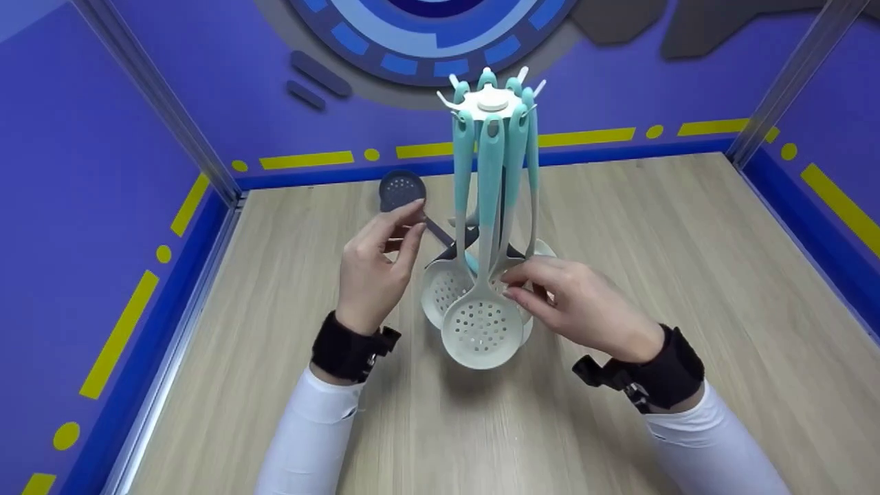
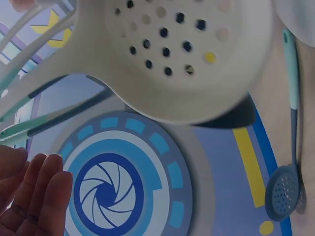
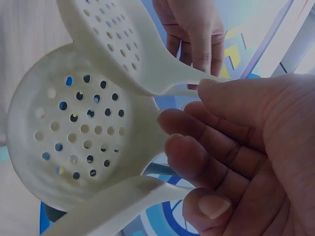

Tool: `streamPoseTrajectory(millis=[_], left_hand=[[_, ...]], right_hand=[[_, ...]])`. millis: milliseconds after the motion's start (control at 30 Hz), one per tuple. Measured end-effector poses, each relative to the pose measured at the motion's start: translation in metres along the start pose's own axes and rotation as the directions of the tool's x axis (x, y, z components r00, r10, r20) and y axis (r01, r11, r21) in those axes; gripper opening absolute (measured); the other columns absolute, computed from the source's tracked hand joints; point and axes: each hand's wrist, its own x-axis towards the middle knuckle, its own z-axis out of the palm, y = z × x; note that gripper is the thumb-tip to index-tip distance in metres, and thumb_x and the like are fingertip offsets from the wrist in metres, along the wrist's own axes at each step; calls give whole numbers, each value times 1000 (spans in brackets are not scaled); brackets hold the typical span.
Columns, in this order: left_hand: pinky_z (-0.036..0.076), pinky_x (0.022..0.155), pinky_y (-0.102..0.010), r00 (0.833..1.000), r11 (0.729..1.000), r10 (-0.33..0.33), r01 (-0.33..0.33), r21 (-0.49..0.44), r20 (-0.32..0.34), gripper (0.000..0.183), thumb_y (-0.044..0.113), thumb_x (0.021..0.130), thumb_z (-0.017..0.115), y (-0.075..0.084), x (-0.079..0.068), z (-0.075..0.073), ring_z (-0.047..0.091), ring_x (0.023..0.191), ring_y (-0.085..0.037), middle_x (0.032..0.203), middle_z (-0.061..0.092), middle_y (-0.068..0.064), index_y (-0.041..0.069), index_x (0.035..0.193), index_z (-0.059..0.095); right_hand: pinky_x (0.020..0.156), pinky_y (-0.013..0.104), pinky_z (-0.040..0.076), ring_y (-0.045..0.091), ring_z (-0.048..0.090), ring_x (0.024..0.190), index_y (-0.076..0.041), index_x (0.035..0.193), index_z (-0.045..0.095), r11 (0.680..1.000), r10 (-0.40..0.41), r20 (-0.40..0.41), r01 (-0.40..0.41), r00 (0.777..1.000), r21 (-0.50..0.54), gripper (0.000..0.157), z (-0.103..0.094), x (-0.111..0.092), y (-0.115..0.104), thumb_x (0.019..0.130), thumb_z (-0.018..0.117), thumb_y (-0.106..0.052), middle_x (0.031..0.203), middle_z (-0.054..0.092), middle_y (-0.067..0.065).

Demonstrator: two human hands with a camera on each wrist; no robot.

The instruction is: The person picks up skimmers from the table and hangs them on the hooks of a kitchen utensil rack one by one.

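Note:
A white-topped rack (image 1: 491, 101) holds several hanging utensils with turquoise handles. At its front hangs a pale skimmer (image 1: 481, 359), with another pale skimmer (image 1: 434, 306) just behind on the left. My right hand (image 1: 584, 302) is at the front skimmer's neck; in the right wrist view the thumb (image 3: 231, 98) overlaps that neck, while the fingers lie loosely bent, not wrapped round it. Left of the rack, my left hand (image 1: 375, 268) is in the air with thumb and fingers apart, holding nothing. Beyond it lies a dark grey slotted skimmer (image 1: 402, 199) with a turquoise handle (image 2: 292, 69).
The rack stands on a wood-grain table (image 1: 275, 330). Blue printed panels (image 1: 584, 103) close off the back and both sides, with metal corner posts (image 1: 797, 82). More dark utensil heads hang on the rack's far side, partly hidden.

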Motion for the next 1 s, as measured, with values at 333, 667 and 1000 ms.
streamPoseTrajectory(millis=[333,667,1000], left_hand=[[60,81,-22,996,990,-40,28,138,80,30,24,98,63,-33,3,-2,70,88,-8,104,73,2,22,128,66],[59,85,-30,974,950,-136,76,304,181,30,24,99,62,-77,10,2,70,94,-12,108,73,1,21,128,67],[59,85,-35,924,882,-306,184,434,229,30,25,98,62,-122,25,5,69,100,-19,115,72,-5,18,127,67]], right_hand=[[64,12,46,-1,56,76,-20,109,72,1000,7,-71,-7,997,-1,14,-16,-7,6,97,65,-21,96,69,-15],[57,10,39,-1,49,71,-15,108,72,995,-40,-185,22,982,-100,18,-25,-20,21,92,70,-10,95,66,-13],[62,10,42,0,57,84,-15,115,69,982,17,-204,-55,979,-183,23,-23,-34,47,92,69,-11,103,67,-7]])
